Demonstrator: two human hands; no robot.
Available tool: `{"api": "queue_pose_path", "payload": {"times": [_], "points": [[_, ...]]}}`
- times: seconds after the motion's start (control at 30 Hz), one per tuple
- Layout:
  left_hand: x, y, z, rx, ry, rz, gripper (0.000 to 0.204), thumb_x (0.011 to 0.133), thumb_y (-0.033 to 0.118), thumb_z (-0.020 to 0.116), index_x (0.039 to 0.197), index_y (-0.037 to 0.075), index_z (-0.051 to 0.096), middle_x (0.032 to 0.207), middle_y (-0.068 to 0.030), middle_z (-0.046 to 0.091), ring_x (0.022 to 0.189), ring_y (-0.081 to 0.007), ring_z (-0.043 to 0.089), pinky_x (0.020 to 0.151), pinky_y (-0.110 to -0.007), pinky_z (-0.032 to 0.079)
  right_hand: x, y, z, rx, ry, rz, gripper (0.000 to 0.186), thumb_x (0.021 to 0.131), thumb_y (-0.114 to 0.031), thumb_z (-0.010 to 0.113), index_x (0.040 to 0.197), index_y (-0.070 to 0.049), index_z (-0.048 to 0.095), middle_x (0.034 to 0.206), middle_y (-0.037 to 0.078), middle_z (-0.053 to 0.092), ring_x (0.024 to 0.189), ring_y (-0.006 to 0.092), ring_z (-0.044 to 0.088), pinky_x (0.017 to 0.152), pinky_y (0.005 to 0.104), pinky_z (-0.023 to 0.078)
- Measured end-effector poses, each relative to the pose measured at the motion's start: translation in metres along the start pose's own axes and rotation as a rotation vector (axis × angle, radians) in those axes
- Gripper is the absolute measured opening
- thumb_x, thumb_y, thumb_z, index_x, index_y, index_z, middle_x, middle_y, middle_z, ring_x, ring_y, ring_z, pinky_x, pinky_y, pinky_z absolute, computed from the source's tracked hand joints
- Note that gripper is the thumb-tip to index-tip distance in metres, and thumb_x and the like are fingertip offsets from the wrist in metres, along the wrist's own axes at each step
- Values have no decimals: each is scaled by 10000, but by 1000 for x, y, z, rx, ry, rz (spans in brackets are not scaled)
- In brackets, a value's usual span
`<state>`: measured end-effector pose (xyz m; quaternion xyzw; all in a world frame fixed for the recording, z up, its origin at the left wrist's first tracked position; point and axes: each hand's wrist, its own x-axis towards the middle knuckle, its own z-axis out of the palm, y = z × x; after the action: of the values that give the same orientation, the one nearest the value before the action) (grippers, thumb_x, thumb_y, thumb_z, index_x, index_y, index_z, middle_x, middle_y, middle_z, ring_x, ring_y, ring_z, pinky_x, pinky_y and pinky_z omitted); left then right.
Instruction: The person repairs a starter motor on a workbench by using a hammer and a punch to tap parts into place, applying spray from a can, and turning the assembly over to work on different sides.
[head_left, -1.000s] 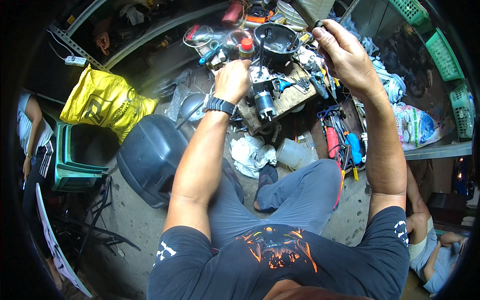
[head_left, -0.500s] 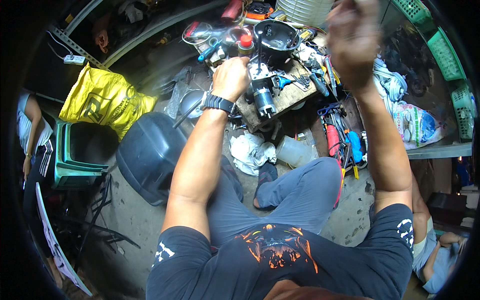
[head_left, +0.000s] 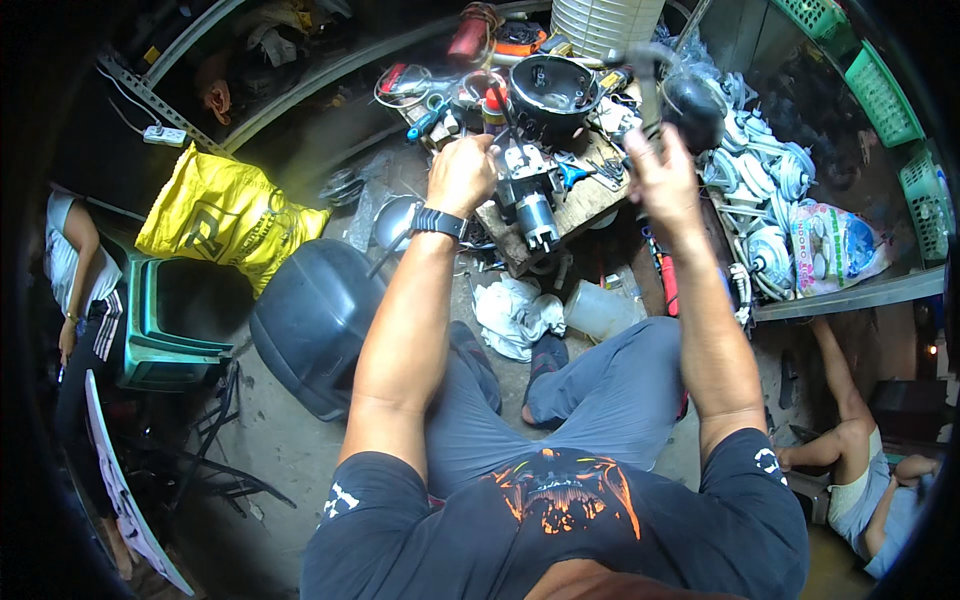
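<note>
My left hand [head_left: 462, 174], with a dark watch on the wrist, is closed just left of a small electric motor [head_left: 536, 220]. What its fingers hold is hidden. The motor is a silver and black cylinder with a metal bracket at its far end, on a worn wooden block [head_left: 588, 208]. A dark thin rod [head_left: 508, 112] leans up from near the bracket; I cannot tell whether my left hand touches it. To the right, my right hand [head_left: 664, 185] is raised and wrapped round the handle of a hammer [head_left: 650, 100], blurred by motion.
A black round bowl-like housing [head_left: 552, 85] and blue-handled pliers [head_left: 572, 175] lie by the motor. White rag [head_left: 515, 315], translucent container [head_left: 600, 310] and black case [head_left: 318, 325] are nearer. Yellow sack [head_left: 225, 215] stands left; pale coiled parts [head_left: 765, 165] lie right. People sit or stand at both sides.
My right hand has come down and left with the hammer, closer to the motor. My left hand stays beside the motor. The thin rod leans more. The whole view has shifted slightly.
</note>
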<state>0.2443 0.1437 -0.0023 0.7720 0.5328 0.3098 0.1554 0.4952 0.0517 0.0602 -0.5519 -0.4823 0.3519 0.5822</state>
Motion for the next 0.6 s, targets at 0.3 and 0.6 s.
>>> {"api": "queue_pose_path", "payload": {"times": [0.3,0.6], "points": [[-2,-60,-38,-471,-104,-149,348,1034,259,629,1281,25,699,913,0,686,735,-100,575,692,-263,493,-48,155,49,182,159,393,223,993,-203,697,1045,-59,534,771,8,573,556,85,542,483,268,467],[-61,-126,-48,-785,-210,-628,314,1064,201,589,1344,62,615,945,2,641,832,-111,641,769,-255,539,-46,150,56,-152,91,207,628,798,-318,894,1140,-7,469,956,125,692,865,249,713,794,390,568]]}}
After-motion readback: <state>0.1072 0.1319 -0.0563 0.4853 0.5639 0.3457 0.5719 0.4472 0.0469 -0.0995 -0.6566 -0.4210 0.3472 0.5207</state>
